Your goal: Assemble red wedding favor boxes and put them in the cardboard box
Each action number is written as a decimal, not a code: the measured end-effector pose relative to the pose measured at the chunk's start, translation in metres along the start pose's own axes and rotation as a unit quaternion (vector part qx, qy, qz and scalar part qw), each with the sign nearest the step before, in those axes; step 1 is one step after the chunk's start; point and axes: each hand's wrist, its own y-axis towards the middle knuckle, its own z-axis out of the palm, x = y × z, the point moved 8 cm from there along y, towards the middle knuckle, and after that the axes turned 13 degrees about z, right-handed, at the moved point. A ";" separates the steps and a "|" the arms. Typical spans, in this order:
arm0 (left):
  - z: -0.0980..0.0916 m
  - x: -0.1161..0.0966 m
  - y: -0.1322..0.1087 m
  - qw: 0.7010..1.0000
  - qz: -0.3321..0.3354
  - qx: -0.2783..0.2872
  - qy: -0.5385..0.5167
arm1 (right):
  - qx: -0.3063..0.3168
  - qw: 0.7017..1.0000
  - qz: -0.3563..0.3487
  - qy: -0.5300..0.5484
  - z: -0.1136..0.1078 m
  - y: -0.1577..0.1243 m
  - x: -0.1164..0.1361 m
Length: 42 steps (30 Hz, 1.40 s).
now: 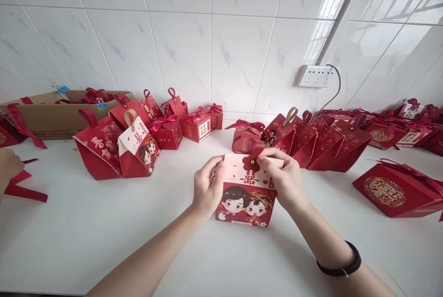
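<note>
Between my two hands is a red and white gift box [246, 202] with two cartoon figures on its front and a looped strap on top. My left hand [209, 186] grips its left upper edge, thumb in front. With thumb and fingers, my right hand [285, 175] holds the upper right side near the gold stud of the red strap [256, 150]. The box's back and base are hidden from me. Just behind it stand a ribbon-tied red box [246, 135] and a row of red strapped boxes [321, 142].
At left, a cardboard carton [65, 119] holds red ribbons, with blue binder clips on its rim. Another person's hand [10, 170] is near cut red ribbon [26, 188]. More gift boxes [98, 151] stand along the wall. A large red box [398, 191] lies right, below a power strip [316, 77].
</note>
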 end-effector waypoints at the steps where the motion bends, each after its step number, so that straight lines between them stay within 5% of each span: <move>1: -0.001 0.000 0.001 1.000 -0.001 0.002 0.015 | -0.003 1.000 0.000 -0.002 0.000 0.000 0.001; 10: 0.003 0.009 -0.002 0.995 -0.042 0.001 -0.091 | -0.010 1.000 -0.012 -0.017 -0.002 0.000 0.003; 22: 0.003 -0.004 0.001 0.998 0.007 0.058 -0.038 | 0.002 1.000 0.004 -0.011 0.002 -0.001 0.001; 42: 0.000 0.001 0.002 0.999 -0.004 0.043 -0.034 | 0.032 0.999 0.015 0.001 0.005 0.000 -0.001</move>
